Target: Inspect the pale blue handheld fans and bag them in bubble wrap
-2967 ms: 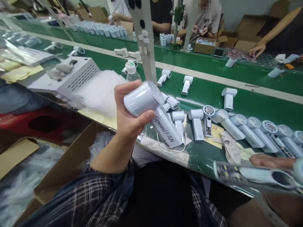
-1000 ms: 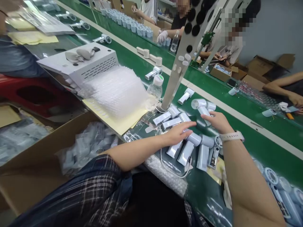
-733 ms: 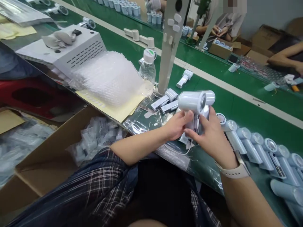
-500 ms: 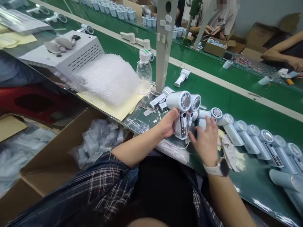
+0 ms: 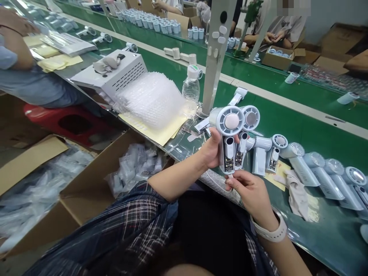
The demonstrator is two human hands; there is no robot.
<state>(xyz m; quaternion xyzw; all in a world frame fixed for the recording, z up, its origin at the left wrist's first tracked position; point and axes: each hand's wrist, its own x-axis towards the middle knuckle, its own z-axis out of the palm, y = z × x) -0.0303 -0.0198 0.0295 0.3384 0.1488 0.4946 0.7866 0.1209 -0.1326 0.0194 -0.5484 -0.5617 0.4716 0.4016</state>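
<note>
Two light-blue handheld fans are gripped side by side in my left hand (image 5: 212, 150). The front fan (image 5: 230, 121) and the rear fan (image 5: 251, 118) have round slotted heads, and their open handles show circuit boards. Below the handles, my right hand (image 5: 248, 189) pinches a small white piece (image 5: 230, 176), perhaps a cable plug, at the bottom end of the front handle. More fans lie just right of these, one with an open handle (image 5: 273, 159). A row of fans (image 5: 330, 180) continues along the bench to the right.
Bubble wrap bags (image 5: 152, 99) lie on yellow paper beside a white metal box (image 5: 110, 73). A bottle (image 5: 191, 90) stands by a metal post (image 5: 215, 57). A cloth (image 5: 297, 193) rests on the bench (image 5: 330, 234). Cartons with bagged items sit lower left. Other people are across and at left.
My right hand has moved from the fans' right side down to the handle ends, and its fingers have closed. The held fans now face the camera more. The view has shifted left.
</note>
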